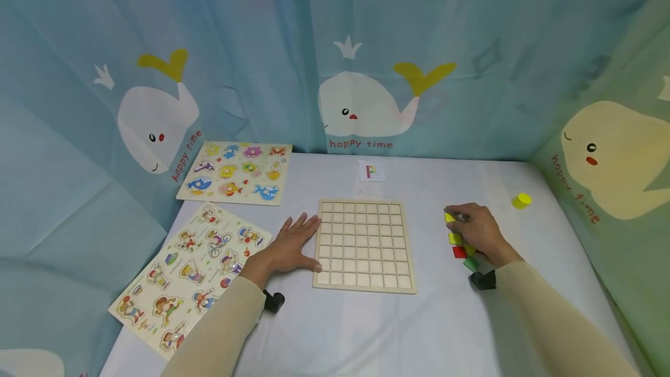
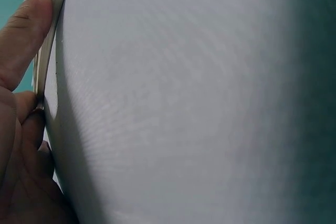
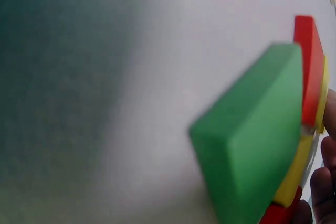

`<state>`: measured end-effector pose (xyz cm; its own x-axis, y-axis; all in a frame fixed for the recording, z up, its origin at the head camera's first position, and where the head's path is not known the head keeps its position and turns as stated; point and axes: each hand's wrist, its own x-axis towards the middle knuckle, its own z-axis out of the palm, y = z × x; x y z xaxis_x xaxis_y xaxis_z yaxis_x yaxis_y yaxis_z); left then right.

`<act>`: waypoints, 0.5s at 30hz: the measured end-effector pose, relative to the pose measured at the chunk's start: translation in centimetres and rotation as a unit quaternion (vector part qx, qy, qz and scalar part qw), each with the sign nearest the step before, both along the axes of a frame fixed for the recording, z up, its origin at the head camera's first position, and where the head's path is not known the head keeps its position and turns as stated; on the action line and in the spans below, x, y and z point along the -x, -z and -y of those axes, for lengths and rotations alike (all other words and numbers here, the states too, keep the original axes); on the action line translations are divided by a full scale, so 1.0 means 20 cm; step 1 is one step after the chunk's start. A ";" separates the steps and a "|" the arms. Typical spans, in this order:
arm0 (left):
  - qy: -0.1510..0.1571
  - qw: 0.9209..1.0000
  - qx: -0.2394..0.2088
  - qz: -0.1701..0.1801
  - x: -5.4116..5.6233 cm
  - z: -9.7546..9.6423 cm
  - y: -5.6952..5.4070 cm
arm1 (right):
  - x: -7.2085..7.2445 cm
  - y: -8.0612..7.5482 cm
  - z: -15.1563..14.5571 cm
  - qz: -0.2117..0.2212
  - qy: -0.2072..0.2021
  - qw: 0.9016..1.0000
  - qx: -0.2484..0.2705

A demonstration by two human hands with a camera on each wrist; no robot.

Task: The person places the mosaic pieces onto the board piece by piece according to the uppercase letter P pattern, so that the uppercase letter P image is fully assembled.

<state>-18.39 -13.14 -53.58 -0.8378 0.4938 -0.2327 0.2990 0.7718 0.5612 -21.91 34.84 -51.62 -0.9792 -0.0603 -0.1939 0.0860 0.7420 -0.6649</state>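
Note:
My left hand (image 1: 289, 247) lies spread along the left edge of a wooden grid board (image 1: 318, 243), its thumb on the frame near the lower corner. In the left wrist view the thumb (image 2: 23, 35) rests against the board's edge (image 2: 52, 40). To the right of the board, my right hand (image 1: 478, 230) pinches a yellow square tile (image 1: 449, 217) between thumb and fingers. Just under that hand lie another yellow tile (image 1: 455, 239), a red tile (image 1: 459, 252) and a green tile (image 1: 470, 264). The right wrist view shows the green tile (image 3: 257, 129) large and blurred, with fingertips at the right edge.
A yellow cylinder (image 1: 521, 201) stands at the right. Behind the board lies a small card with a coloured grid (image 1: 372, 171). Two picture puzzle boards, one with sea animals (image 1: 235, 172) and one with children (image 1: 191, 272), lie left. Whale-print curtains (image 1: 366, 103) enclose the table.

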 end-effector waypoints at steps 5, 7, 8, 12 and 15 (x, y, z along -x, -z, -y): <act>-0.003 1.000 0.008 0.002 0.00 -0.01 0.00 | 0.00 0.02 -0.03 0.006 0.005 1.000 0.006; -0.004 1.000 0.005 0.001 0.00 -0.01 0.00 | 0.00 0.02 -0.03 0.010 0.008 1.000 0.004; -0.005 1.000 0.005 0.002 0.00 -0.01 0.00 | 0.00 0.02 -0.03 0.011 0.008 1.000 0.004; -0.009 1.000 0.006 0.003 -0.01 -0.01 0.00 | 0.01 0.02 -0.03 0.011 0.012 1.000 0.008; -0.009 1.000 0.006 0.002 -0.01 -0.01 -0.01 | 0.02 0.02 -0.03 0.005 0.007 1.000 0.008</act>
<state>-18.26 -12.92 -53.40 -0.8455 0.4762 -0.2416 0.2831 0.7834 0.5534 -22.32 35.50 -52.09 -0.9779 -0.0488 -0.2033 0.1040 0.7302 -0.6753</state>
